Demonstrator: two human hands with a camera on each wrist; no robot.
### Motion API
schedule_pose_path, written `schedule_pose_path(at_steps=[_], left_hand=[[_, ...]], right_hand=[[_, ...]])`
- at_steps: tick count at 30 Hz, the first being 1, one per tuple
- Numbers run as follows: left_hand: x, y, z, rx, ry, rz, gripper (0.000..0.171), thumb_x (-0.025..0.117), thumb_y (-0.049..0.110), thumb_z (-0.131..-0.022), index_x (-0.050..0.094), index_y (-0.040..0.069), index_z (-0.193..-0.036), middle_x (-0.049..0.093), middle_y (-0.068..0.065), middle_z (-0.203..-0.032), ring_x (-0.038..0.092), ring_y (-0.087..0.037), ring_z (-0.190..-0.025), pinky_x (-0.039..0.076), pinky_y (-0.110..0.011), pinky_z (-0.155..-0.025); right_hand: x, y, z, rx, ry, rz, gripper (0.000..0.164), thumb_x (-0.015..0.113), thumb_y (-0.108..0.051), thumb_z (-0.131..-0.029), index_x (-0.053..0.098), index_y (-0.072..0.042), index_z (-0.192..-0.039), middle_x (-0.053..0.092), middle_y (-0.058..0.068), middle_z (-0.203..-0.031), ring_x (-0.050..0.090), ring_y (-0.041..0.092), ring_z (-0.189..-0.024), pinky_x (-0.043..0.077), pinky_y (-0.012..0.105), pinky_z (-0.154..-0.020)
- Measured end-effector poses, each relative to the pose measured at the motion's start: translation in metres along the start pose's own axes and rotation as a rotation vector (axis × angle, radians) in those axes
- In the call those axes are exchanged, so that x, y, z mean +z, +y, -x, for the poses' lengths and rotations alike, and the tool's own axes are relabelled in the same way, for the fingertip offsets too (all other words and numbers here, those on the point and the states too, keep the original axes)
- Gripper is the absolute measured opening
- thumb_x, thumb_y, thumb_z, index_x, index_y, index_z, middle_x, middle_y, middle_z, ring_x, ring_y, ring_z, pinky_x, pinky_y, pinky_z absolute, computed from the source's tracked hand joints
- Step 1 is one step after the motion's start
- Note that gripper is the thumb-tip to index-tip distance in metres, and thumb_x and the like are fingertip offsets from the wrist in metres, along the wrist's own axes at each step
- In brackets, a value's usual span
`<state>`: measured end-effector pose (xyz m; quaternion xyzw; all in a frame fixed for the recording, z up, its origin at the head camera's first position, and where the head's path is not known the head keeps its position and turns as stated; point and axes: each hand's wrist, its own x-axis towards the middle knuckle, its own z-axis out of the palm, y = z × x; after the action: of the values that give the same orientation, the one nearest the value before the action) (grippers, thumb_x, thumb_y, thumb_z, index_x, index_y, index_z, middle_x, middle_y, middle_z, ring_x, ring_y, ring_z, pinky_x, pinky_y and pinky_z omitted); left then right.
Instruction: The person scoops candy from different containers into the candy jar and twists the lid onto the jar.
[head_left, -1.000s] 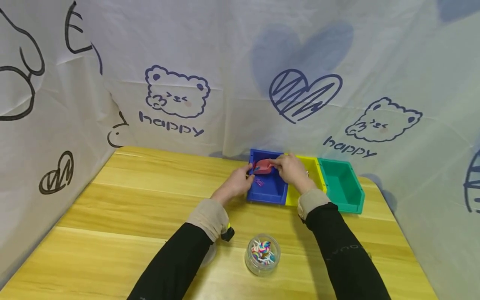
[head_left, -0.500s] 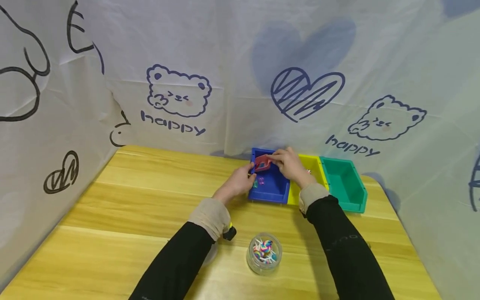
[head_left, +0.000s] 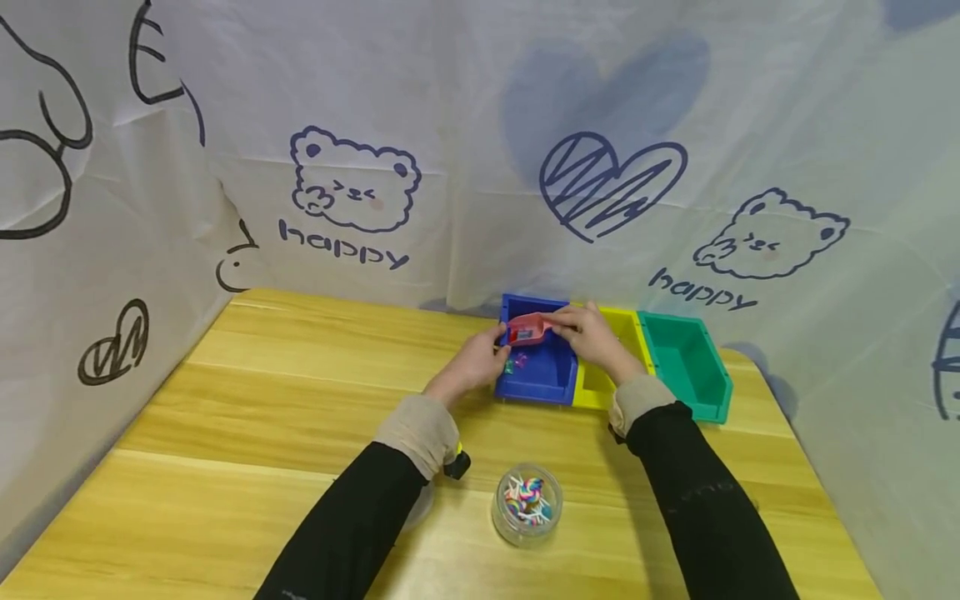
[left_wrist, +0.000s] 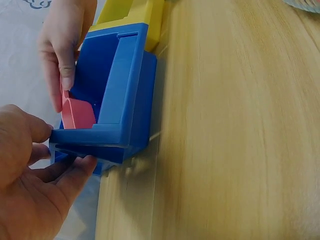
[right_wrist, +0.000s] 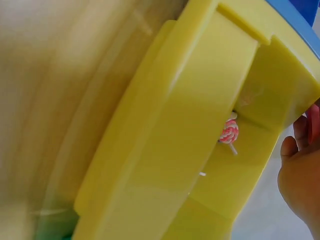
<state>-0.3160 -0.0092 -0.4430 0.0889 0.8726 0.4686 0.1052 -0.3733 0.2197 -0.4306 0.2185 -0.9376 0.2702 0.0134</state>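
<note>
My right hand pinches the handle of a small pink scoop inside the blue bin. A few small coloured pieces lie in the scoop's bowl. Pink and green translucent pieces rest on the bin's floor below it. My left hand grips the left wall of the blue bin; in the left wrist view its fingers are under the rim and the thumb is on the other side. At the edge of the right wrist view, my right hand shows beyond the yellow bin's wall.
The yellow bin, with a pink-and-white lollipop piece in it, adjoins the blue one. A green bin stands right of it. A clear jar of tiny lollipops stands nearer on the wooden table. A drawn-on sheet hangs behind.
Inside the blue bin, the scoop has tilted and then levelled, with coloured pieces in its bowl. A green piece shows on the bin floor. My left hand keeps its grip on the wall.
</note>
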Motion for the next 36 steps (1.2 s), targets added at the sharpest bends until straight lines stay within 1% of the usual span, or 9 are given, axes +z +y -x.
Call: schedule_pose_path(at_steps=[5, 10, 17, 23, 26, 28, 31, 33, 36], left_hand=[[0.001, 0.001, 0.0, -0.001, 0.005, 0.014, 0.056, 0.049, 0.017, -0.111, 0.031, 0.004, -0.163, 0.04, -0.019, -0.162, 0.05, -0.029, -0.136, 0.04, -0.043, -0.118], [0.001, 0.001, 0.0, 0.005, 0.012, 0.018, 0.056, 0.049, 0.016, -0.111, 0.032, 0.003, -0.163, 0.039, -0.019, -0.163, 0.047, -0.029, -0.142, 0.036, -0.044, -0.12], [0.003, 0.001, -0.001, 0.009, 0.014, 0.023, 0.056, 0.048, 0.017, -0.111, 0.032, 0.002, -0.162, 0.038, -0.019, -0.164, 0.044, -0.03, -0.145, 0.033, -0.045, -0.122], [0.004, 0.001, -0.002, 0.008, 0.013, 0.026, 0.056, 0.049, 0.016, -0.111, 0.031, 0.003, -0.162, 0.04, -0.02, -0.162, 0.047, -0.032, -0.142, 0.036, -0.046, -0.12], [0.004, 0.001, -0.002, 0.017, 0.021, 0.029, 0.056, 0.049, 0.015, -0.11, 0.032, 0.002, -0.162, 0.042, -0.021, -0.161, 0.049, -0.032, -0.139, 0.037, -0.047, -0.119], [0.003, 0.001, -0.002, 0.031, 0.03, 0.022, 0.055, 0.05, 0.013, -0.11, 0.034, 0.001, -0.161, 0.044, -0.022, -0.159, 0.051, -0.033, -0.138, 0.038, -0.047, -0.119], [0.003, 0.0, -0.002, 0.047, 0.04, 0.0, 0.054, 0.051, 0.012, -0.109, 0.036, 0.0, -0.16, 0.046, -0.023, -0.157, 0.052, -0.033, -0.137, 0.039, -0.046, -0.118], [0.003, 0.001, -0.002, 0.052, 0.039, -0.032, 0.054, 0.05, 0.012, -0.109, 0.036, 0.0, -0.16, 0.046, -0.023, -0.157, 0.051, -0.032, -0.138, 0.039, -0.046, -0.118], [0.003, 0.003, 0.001, 0.057, 0.036, -0.077, 0.054, 0.049, 0.014, -0.11, 0.035, -0.002, -0.16, 0.044, -0.023, -0.159, 0.047, -0.033, -0.143, 0.037, -0.046, -0.12]], right_hand=[[-0.001, 0.002, 0.008, 0.031, 0.006, -0.049, 0.034, 0.059, -0.007, -0.106, 0.069, -0.01, -0.138, 0.07, 0.015, -0.129, 0.045, 0.033, -0.107, 0.036, 0.043, -0.088], [-0.001, 0.004, 0.015, 0.049, 0.022, -0.105, 0.035, 0.058, -0.007, -0.106, 0.068, -0.01, -0.139, 0.067, 0.019, -0.133, 0.049, 0.036, -0.113, 0.037, 0.047, -0.095], [0.002, 0.008, 0.023, 0.044, 0.045, -0.157, 0.036, 0.056, -0.007, -0.107, 0.066, -0.008, -0.141, 0.066, 0.02, -0.132, 0.051, 0.036, -0.115, 0.04, 0.048, -0.097], [0.004, 0.011, 0.03, 0.075, 0.091, -0.178, 0.035, 0.057, -0.013, -0.107, 0.066, -0.01, -0.141, 0.064, 0.017, -0.139, 0.05, 0.038, -0.126, 0.032, 0.052, -0.109], [0.004, 0.011, 0.033, 0.095, 0.106, -0.21, 0.036, 0.056, -0.014, -0.108, 0.065, -0.012, -0.143, 0.061, 0.017, -0.144, 0.049, 0.038, -0.136, 0.02, 0.054, -0.122], [0.003, 0.011, 0.035, 0.097, 0.114, -0.221, 0.037, 0.055, -0.015, -0.109, 0.064, -0.012, -0.144, 0.06, 0.017, -0.145, 0.048, 0.038, -0.139, 0.012, 0.056, -0.126], [0.001, 0.009, 0.039, 0.091, 0.135, -0.233, 0.037, 0.055, -0.016, -0.109, 0.063, -0.012, -0.144, 0.06, 0.017, -0.145, 0.048, 0.038, -0.14, 0.006, 0.056, -0.127], [-0.002, 0.008, 0.04, 0.08, 0.153, -0.233, 0.037, 0.055, -0.016, -0.109, 0.064, -0.011, -0.144, 0.061, 0.017, -0.144, 0.049, 0.039, -0.139, 0.007, 0.057, -0.127], [-0.006, 0.004, 0.045, 0.085, 0.187, -0.242, 0.036, 0.055, -0.017, -0.109, 0.064, -0.012, -0.144, 0.062, 0.016, -0.142, 0.05, 0.039, -0.134, 0.022, 0.058, -0.122]])
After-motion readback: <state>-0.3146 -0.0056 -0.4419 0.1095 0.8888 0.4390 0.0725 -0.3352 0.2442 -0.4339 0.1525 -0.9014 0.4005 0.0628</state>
